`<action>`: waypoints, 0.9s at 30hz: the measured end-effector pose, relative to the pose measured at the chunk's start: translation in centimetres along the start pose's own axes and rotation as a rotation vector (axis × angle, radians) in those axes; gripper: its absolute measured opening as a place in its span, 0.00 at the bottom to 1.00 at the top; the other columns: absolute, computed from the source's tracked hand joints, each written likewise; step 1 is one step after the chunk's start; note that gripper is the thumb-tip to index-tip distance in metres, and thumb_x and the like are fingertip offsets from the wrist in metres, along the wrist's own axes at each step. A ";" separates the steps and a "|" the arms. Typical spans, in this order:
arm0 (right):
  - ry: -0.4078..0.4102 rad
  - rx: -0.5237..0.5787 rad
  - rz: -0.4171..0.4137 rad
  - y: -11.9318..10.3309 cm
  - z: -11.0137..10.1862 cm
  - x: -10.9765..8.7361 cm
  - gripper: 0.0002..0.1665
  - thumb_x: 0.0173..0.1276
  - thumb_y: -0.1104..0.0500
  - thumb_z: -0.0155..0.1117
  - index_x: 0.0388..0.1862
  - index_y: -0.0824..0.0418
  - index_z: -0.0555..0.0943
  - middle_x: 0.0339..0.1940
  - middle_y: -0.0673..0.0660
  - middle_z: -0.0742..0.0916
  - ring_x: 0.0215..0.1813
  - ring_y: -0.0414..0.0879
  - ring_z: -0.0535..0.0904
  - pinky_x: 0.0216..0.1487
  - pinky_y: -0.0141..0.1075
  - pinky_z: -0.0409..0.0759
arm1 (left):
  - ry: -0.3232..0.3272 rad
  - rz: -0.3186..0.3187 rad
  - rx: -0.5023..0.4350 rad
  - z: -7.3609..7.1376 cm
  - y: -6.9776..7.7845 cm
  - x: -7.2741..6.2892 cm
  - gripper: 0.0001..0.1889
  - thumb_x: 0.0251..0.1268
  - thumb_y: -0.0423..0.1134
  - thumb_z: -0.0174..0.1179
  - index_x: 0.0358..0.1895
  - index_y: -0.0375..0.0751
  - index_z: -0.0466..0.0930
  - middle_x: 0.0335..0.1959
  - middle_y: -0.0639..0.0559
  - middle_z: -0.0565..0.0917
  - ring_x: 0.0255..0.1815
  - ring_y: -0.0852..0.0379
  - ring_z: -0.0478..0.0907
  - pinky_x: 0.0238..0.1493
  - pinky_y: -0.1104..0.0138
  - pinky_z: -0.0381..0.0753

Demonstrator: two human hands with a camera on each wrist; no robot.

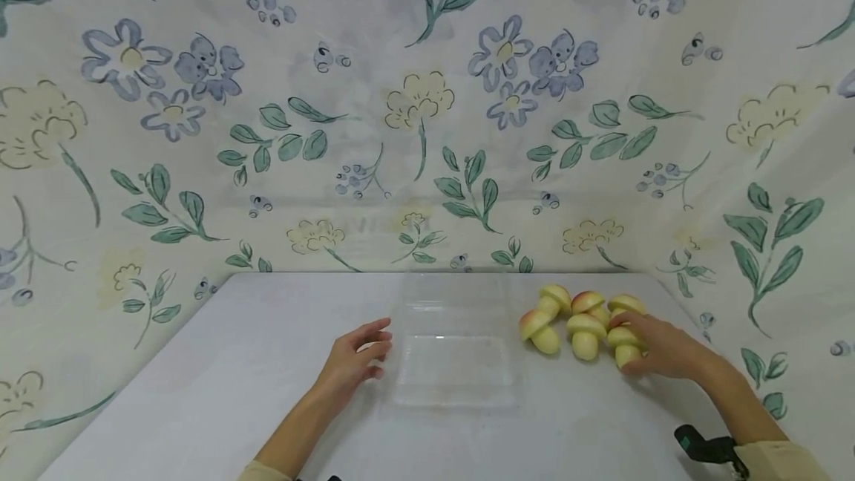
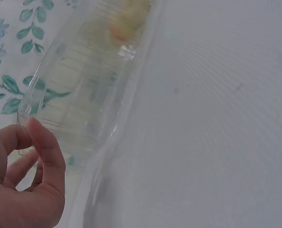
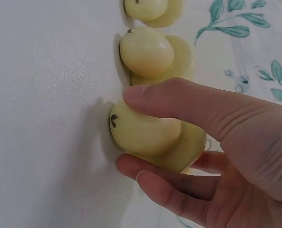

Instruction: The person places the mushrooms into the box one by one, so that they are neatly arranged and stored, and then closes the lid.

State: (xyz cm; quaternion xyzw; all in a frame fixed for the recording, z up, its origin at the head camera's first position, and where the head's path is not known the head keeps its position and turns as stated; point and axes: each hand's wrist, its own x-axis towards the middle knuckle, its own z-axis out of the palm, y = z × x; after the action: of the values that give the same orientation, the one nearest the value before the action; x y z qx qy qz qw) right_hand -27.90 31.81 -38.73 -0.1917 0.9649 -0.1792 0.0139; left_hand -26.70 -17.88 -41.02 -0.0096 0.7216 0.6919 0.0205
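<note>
Item: six pale yellow-green, mushroom-shaped pieces (image 1: 585, 338), each a domed cap on a plump rounded stem; surfaces smooth, softly glossy, a few caps flushed orange-red. Clustered on the right part of a smooth white tabletop (image 1: 220, 370), lying close together. Stem ends, in the right wrist view, carry small dark marks.

Item: one clear, thin plastic container (image 1: 461, 373), roughly rectangular, with ridged walls and rounded corners; placed mid-table, left of the pieces. Its outline nearly melts into the white surface; whether the rear panel is a raised lid cannot be made out.

Right hand (image 1: 657, 347): narrowed about the nearest right-hand piece (image 3: 143, 128), thumb across the stem, fingers along the opposite side; the piece lies at the table surface. Part of its cap is covered by the hand.

Left hand (image 1: 357, 356): fingers loosely bent, holding nothing, just beside the container's left side; contact with the plastic cannot be told.

Item: white cloth backdrop (image 1: 374, 43), printed with blue and yellow flowers and green leaves; edges out of frame.

Item: beige sleeve (image 1: 778, 462) and black wrist device (image 1: 704, 447), right arm, both cut off below.

Left wrist view: pieces blurred behind clear plastic. Right wrist view: uppermost piece cropped.
</note>
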 end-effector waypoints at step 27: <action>0.123 0.148 -0.131 -0.3 -1.2 -0.5 0.43 0.52 0.53 0.78 0.64 0.62 0.70 0.59 0.67 0.79 0.46 0.34 0.76 0.36 0.29 0.82 | -0.051 -0.003 -0.072 -0.6 -0.4 -0.7 0.28 0.65 0.29 0.58 0.70 0.36 0.68 0.54 0.45 0.77 0.39 0.59 0.74 0.30 0.72 0.80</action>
State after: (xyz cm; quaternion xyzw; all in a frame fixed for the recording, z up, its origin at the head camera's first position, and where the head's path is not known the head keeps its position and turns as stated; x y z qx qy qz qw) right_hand -27.44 32.12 -37.47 -0.2413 0.9335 -0.2616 -0.0428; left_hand -26.03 -18.55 -41.42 0.0063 0.6954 0.7175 0.0394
